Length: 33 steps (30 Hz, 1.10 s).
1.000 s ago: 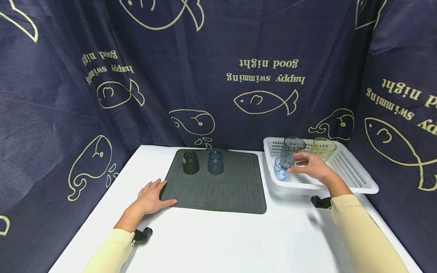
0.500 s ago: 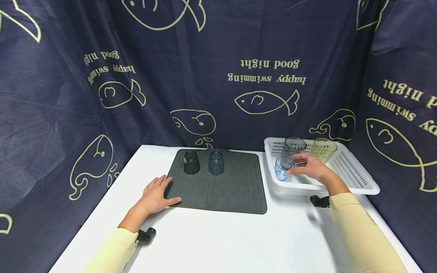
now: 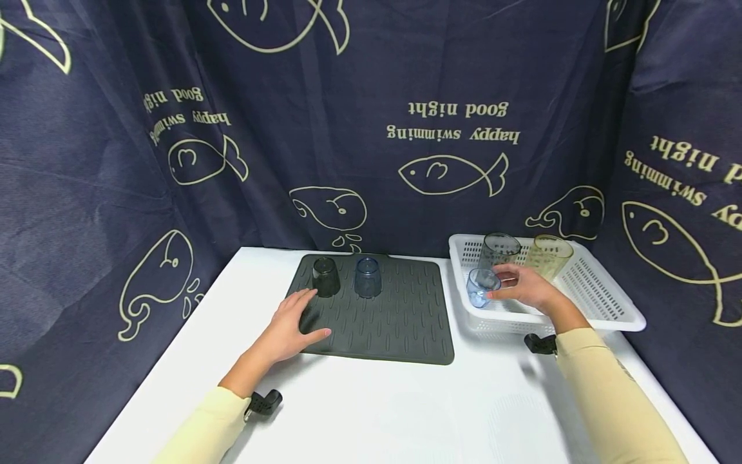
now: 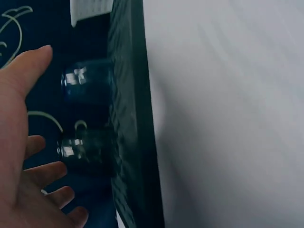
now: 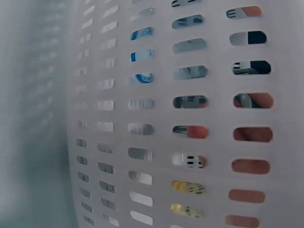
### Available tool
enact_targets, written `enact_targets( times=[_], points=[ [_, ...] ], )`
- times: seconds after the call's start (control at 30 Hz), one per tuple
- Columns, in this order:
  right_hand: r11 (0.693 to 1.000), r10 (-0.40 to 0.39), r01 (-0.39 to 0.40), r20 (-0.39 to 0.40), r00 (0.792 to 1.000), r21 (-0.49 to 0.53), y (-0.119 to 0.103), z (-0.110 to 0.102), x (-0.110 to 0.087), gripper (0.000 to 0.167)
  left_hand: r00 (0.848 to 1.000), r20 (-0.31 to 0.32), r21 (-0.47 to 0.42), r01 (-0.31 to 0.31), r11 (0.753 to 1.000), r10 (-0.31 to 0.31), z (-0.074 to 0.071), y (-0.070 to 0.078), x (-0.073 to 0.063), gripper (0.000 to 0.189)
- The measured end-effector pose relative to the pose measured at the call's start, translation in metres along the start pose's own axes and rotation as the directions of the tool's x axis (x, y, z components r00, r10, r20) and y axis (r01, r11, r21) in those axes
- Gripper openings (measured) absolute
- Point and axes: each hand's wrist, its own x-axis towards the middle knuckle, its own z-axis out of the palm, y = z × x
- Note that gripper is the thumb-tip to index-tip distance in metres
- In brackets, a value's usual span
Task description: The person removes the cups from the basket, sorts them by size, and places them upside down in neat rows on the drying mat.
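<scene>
Whether the right hand pinches the light-blue glass I can't tell; the spread left hand has come over the mat, the dark tumbler seemingly within reach.

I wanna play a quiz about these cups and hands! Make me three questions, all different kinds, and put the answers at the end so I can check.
1. How many glasses stand on the dark mat?

2. True or false: the yellow glass is in the white basket.

3. Where is the left hand?
A: inside the basket
B: at the mat's left side
C: against the curtain

Key:
1. Two
2. True
3. B
</scene>
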Motion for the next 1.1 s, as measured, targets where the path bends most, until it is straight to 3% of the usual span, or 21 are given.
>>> enact_targets(
  times=[0.23,0.6,0.83,1.1],
  points=[
    [1.000,-0.010,0.010,-0.002,1.000,0.015,0.002,0.002,0.002,0.082,0.999,0.004,-0.155,-0.047,0.987,0.048,0.007,0.025,0.006,0.094],
    [1.000,0.009,-0.009,0.024,1.000,0.002,0.003,0.004,0.005,0.087,0.994,0.011,-0.299,-0.096,0.949,0.104,0.025,0.056,0.018,0.088],
    [1.000,0.016,-0.016,0.046,0.999,0.012,-0.002,0.004,0.004,0.087,0.993,0.008,-0.415,-0.104,0.904,0.118,0.036,0.066,0.026,0.084],
    [0.999,0.033,-0.034,0.031,0.999,0.038,-0.003,0.008,0.007,0.088,0.989,-0.007,-0.479,-0.134,0.868,0.149,0.043,0.072,0.032,0.082]
  ],
)
